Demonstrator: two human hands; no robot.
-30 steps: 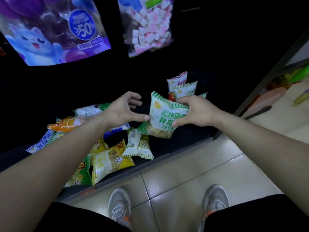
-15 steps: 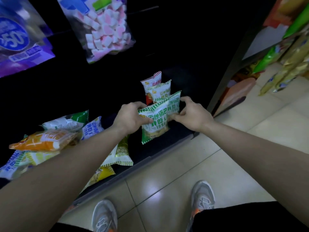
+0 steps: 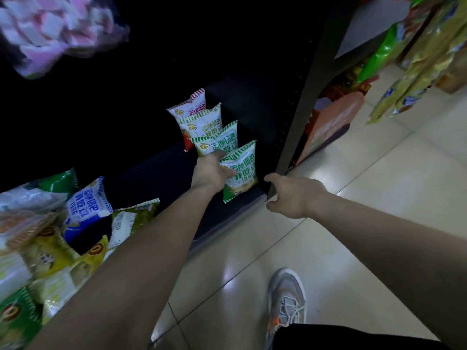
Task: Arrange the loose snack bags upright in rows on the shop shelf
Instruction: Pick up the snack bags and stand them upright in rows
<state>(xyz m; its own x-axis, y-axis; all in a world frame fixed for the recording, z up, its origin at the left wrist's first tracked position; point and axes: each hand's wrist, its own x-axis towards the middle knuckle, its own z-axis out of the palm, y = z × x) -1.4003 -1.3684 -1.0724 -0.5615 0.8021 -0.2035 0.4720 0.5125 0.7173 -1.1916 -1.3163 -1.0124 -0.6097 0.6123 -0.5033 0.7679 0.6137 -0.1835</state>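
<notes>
Our right hand (image 3: 294, 195) hangs loosely spread and empty near the shelf (image 3: 235, 210) edge; our left hand (image 3: 211, 170) seems pressed against the front green bag (image 3: 241, 170), upright before three more bags (image 3: 202, 120).

Dim shelf (image 3: 161, 173), glare on floor tiles (image 3: 379, 173), blurred edges.

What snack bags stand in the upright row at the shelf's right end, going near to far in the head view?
Front green-striped bag, touched by the left hand → second green-striped bag → third green-striped bag → red-striped bag at the back.
</notes>
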